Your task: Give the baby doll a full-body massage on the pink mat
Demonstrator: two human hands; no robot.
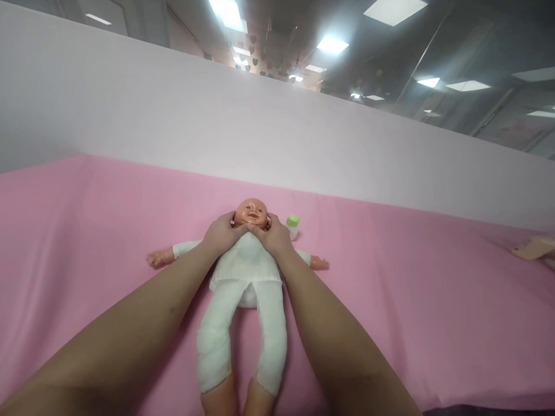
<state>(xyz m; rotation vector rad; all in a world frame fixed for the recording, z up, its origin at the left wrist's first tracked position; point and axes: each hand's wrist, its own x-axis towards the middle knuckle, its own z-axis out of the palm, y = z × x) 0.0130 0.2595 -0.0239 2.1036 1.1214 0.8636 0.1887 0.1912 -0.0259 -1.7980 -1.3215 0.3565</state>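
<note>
A baby doll with a white cloth body lies on its back, its head toward the wall and its arms spread out. My left hand is wrapped round the side of its neck, with the fingers behind the head and the thumb at the front below the chin. On the other side my right hand grips it the same way, and the two thumbs nearly meet. Most of my fingers are hidden behind the doll. A small bottle with a green cap is just beyond my right hand.
A pink sheet covers the surface under the doll. Behind it rises a white wall panel, topped by glass with ceiling lights showing. At the far right edge is a beige object that I cannot make out.
</note>
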